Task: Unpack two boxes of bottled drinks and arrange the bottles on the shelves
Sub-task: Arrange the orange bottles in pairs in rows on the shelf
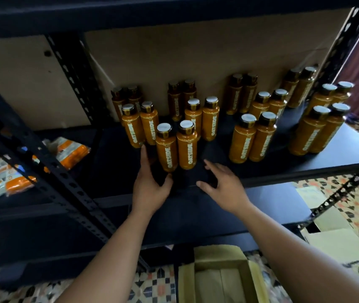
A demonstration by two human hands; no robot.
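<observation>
The bottles (245, 138) stand upright on the black shelf (318, 162), in pairs, one pair behind the other, in several rows that go back to the brown cardboard (196, 55). They are orange, with dark necks and white caps, and the label reads OATSIDE. The front pair (176, 147) stands nearest to the shelf edge, toward the left side, and its two bottles touch each other.

The left hand (150, 189) is just beside the left bottle of this pair. Its fingers (144, 155) point up along the left side of the bottle and the thumb lies near the bottle's base. The fingers are straight and not closed around anything. Whether they touch the bottle, I cannot tell.

The right hand (222, 184) hovers over the front edge of the shelf, just right of the front pair and apart from it. Its fingers are spread and relaxed, and they hold nothing.

Below the shelf, a box (220, 274) lies open on the patterned floor (152, 285). A second box (338, 243) lies further right. On the left, behind a black post (73, 79), orange and white packets (69, 152) lie on another shelf.
</observation>
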